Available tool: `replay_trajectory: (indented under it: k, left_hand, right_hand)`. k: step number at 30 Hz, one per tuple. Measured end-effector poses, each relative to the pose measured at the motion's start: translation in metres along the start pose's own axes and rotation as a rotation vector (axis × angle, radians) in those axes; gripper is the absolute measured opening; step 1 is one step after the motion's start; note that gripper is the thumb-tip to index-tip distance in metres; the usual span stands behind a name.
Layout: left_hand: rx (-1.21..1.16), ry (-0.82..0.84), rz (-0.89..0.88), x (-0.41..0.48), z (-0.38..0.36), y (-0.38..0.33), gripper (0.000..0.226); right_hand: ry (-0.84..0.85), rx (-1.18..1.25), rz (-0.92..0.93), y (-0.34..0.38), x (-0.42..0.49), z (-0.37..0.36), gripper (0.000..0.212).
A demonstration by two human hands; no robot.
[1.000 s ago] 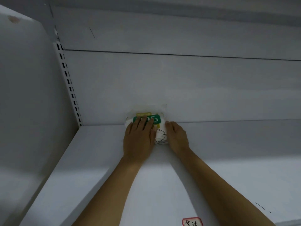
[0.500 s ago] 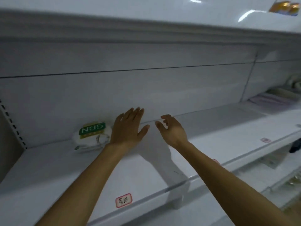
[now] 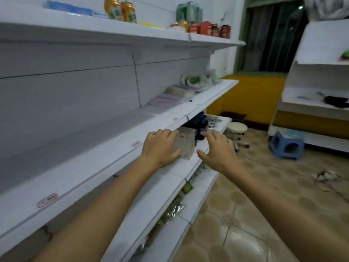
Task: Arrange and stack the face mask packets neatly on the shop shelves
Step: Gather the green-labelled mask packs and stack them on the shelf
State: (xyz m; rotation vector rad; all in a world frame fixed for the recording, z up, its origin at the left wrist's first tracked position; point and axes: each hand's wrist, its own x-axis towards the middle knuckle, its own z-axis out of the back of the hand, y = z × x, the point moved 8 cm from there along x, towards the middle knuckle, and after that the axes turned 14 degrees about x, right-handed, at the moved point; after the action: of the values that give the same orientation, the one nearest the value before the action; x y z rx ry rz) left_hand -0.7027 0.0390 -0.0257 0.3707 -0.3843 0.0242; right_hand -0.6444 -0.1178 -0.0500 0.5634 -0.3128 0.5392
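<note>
Several white face mask packets with green labels [image 3: 194,80] lie in a loose pile at the far right end of the middle shelf [image 3: 98,148]. My left hand [image 3: 160,146] and my right hand [image 3: 217,150] hover side by side over the shelf's front edge, well short of the packets. Both have spread, relaxed fingers and hold nothing. A small pale box [image 3: 186,144] on the lower shelf shows between the two hands. The packet set down earlier is out of view to the left.
Flat lilac packs [image 3: 166,100] and a white roll pack [image 3: 179,91] lie before the mask pile. Drink cans [image 3: 120,10] and red tins [image 3: 207,28] stand on the top shelf. On the tiled floor are a blue stool [image 3: 287,144] and a white round stool [image 3: 237,129].
Both hands let go of the green-labelled packet at the shelf's left back corner and drew away. The view swung right along the shelf, and the hands now hover over its front edge.
</note>
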Motion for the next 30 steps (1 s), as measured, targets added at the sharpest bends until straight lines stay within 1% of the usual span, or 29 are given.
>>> replay_trajectory:
  k: [2,4,6,8,11,15,19,23,27,30]
  left_hand:
    - [-0.014,-0.029,-0.058,0.028,-0.001,-0.059,0.068]
    - [-0.027,-0.013,-0.125,0.048,-0.004,-0.109,0.067]
    - [-0.080,0.002,-0.187,0.084,-0.007,-0.180,0.066]
    - [-0.100,0.005,-0.211,0.093,-0.008,-0.197,0.065]
    - [-0.121,-0.033,-0.224,0.109,-0.011,-0.210,0.066]
    - [-0.165,-0.012,-0.226,0.158,-0.033,-0.243,0.068]
    - [-0.156,-0.004,-0.282,0.212,-0.061,-0.278,0.069]
    - [-0.117,-0.031,-0.273,0.298,-0.089,-0.298,0.069]
    - [-0.061,-0.024,-0.304,0.384,-0.106,-0.321,0.054]
    - [-0.034,-0.016,-0.306,0.434,-0.121,-0.337,0.049]
  right_hand:
    - [-0.014,-0.020,-0.072,-0.056,-0.014,0.024,0.066]
    - [-0.029,-0.035,-0.131,-0.101,-0.027,0.043,0.066]
    - [-0.057,-0.070,-0.229,-0.173,-0.037,0.069,0.065]
    - [-0.064,-0.080,-0.241,-0.197,-0.039,0.074,0.066]
    - [-0.060,-0.085,-0.260,-0.210,-0.035,0.076,0.070]
    - [-0.031,-0.099,-0.252,-0.254,-0.017,0.071,0.073]
    - [0.015,-0.159,-0.204,-0.295,0.027,0.075,0.075]
    - [0.068,-0.236,-0.163,-0.351,0.095,0.081,0.079]
    - [0.115,-0.300,-0.184,-0.412,0.158,0.095,0.077]
    - [0.123,-0.303,-0.223,-0.455,0.191,0.099,0.078]
